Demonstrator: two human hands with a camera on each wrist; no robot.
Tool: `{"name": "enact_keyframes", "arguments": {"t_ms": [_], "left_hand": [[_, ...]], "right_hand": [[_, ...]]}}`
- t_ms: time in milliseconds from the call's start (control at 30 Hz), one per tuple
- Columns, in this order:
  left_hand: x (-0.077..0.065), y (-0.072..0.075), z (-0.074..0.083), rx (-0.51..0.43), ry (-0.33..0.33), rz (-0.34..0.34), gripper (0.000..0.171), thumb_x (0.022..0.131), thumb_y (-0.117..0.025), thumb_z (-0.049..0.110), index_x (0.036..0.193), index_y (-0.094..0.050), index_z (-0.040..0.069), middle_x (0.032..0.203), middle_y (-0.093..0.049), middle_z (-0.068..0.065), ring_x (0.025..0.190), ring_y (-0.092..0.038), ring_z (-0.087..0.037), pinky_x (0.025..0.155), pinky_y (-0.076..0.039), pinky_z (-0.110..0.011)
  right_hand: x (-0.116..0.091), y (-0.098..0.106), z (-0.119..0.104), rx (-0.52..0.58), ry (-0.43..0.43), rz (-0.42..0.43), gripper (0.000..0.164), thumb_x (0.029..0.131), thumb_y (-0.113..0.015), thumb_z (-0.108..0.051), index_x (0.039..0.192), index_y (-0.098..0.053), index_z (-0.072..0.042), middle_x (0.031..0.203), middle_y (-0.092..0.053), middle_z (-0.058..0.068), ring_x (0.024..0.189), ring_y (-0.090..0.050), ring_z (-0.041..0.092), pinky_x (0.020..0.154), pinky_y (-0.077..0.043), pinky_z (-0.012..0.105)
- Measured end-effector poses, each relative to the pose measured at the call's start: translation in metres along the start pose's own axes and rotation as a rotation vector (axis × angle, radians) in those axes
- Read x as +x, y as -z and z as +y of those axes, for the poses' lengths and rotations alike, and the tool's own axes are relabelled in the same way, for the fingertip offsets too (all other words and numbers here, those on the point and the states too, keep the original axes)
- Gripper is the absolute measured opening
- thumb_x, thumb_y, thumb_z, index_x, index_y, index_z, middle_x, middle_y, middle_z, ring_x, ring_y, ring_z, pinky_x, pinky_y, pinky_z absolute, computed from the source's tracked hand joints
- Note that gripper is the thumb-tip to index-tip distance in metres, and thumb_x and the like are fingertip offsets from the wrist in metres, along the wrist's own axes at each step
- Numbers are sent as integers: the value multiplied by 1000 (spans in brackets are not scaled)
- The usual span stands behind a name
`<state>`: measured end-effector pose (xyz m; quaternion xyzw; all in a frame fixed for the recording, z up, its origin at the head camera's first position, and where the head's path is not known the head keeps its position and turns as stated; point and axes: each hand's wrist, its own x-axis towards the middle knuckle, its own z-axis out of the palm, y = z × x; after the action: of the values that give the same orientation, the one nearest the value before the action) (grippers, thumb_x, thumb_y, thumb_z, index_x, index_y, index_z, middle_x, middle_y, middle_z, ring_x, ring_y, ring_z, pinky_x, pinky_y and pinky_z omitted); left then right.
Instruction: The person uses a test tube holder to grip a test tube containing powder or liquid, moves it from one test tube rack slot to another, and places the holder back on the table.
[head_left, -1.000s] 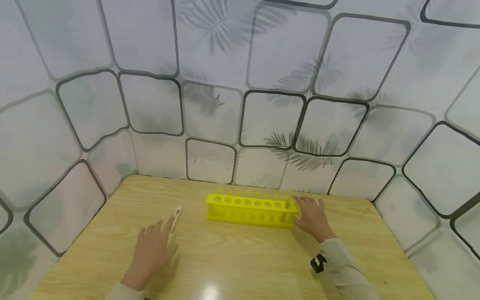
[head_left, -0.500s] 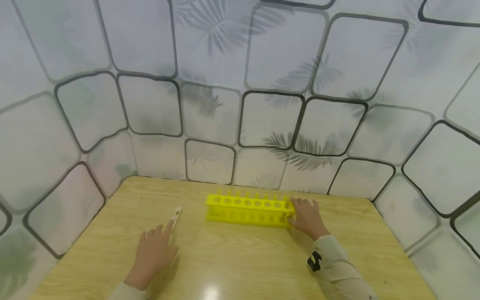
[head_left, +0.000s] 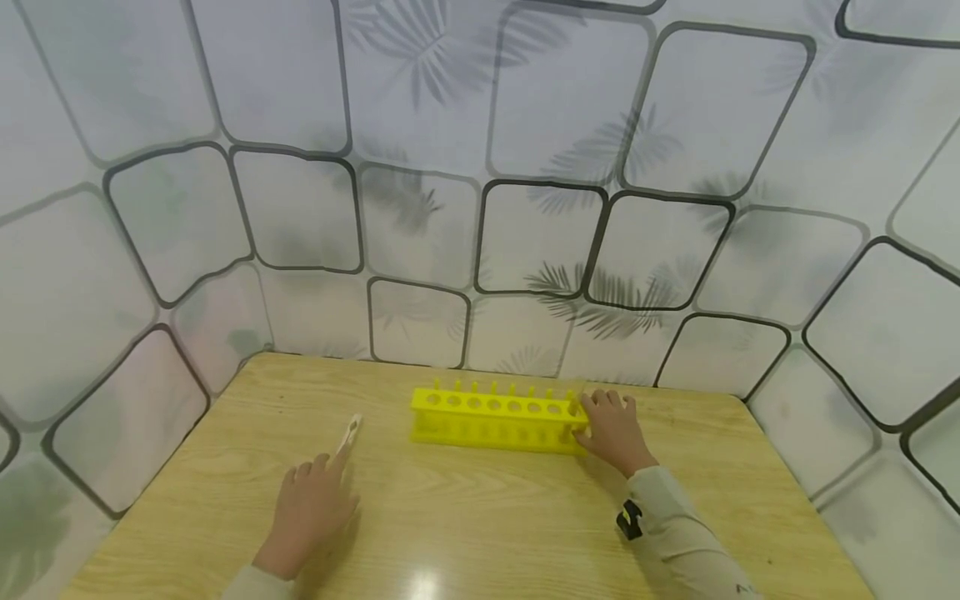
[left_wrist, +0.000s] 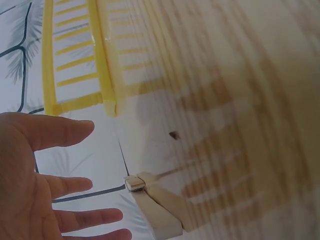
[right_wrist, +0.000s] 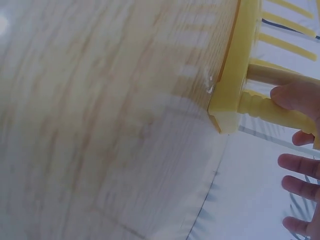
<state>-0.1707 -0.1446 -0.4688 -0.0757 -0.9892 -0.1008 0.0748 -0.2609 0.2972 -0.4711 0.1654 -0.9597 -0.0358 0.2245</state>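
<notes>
A yellow test tube rack [head_left: 498,427] stands on the table, with a row of round holes and a row of pegs behind them. At its right end my right hand [head_left: 617,433] grips the end post, with the thumb [right_wrist: 282,95] against it and the other fingers spread. A brown wooden-looking rod [right_wrist: 275,75] stands in the rack's end hole. Left of the rack, a pale wooden test tube clamp [head_left: 350,432] lies on the table. My left hand [head_left: 306,508] is just nearer to me than the clamp, fingers extended, the index fingertip beside its near end.
The light wood table [head_left: 480,517] reaches back to a pale curtain [head_left: 420,225] with dark rounded squares and leaf prints, which also runs along both sides. A black strap-like device [head_left: 629,520] sits at the right sleeve.
My right hand has shifted slightly left onto the rack's end. My left hand has lowered, its index finger now pointing towards the clamp. The rack and clamp stay put.
</notes>
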Motion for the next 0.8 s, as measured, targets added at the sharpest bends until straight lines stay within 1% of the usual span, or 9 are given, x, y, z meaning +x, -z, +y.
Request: {"name": "enact_keyframes", "arguments": {"t_ms": [167, 367, 533, 667, 800], "left_hand": [[3, -2, 0, 9, 3, -39, 64, 76, -70, 28, 127, -48, -4, 104, -58, -25, 90, -59, -42, 85, -44, -59], [6, -3, -1, 34, 5, -79, 64, 77, -69, 28, 125, -47, -8, 93, -58, -21, 79, -58, -36, 77, -48, -56], [9, -3, -2, 26, 10, -116, 64, 77, -70, 28, 124, -47, -8, 85, -56, -16, 73, -55, -31, 72, -48, -53], [11, -5, -3, 17, 14, -134, 64, 77, -69, 28, 124, -47, -9, 83, -55, -16, 71, -54, -30, 71, -48, -51], [11, -8, -4, 10, 33, -145, 64, 78, -68, 28, 123, -46, -12, 89, -57, -20, 74, -56, -32, 71, -48, -50]], "right_hand": [[0, -2, 0, 26, 1, 38, 50, 68, -82, -34, 104, -58, -9, 91, -52, 11, 91, -47, 34, 80, -36, 57], [0, -5, -1, 45, -8, 28, 52, 68, -82, -33, 107, -57, -9, 93, -51, 12, 92, -46, 34, 81, -33, 55], [0, -6, -1, 57, -14, 18, 53, 68, -82, -33, 109, -57, -9, 98, -52, 13, 95, -47, 35, 83, -34, 57], [0, -4, 3, 67, -10, 13, 51, 69, -81, -36, 107, -58, -10, 100, -55, 13, 97, -49, 36, 85, -34, 59], [2, -4, 7, 70, -8, -5, 51, 68, -80, -43, 102, -56, -13, 100, -57, 12, 99, -50, 36, 87, -33, 61]]}}
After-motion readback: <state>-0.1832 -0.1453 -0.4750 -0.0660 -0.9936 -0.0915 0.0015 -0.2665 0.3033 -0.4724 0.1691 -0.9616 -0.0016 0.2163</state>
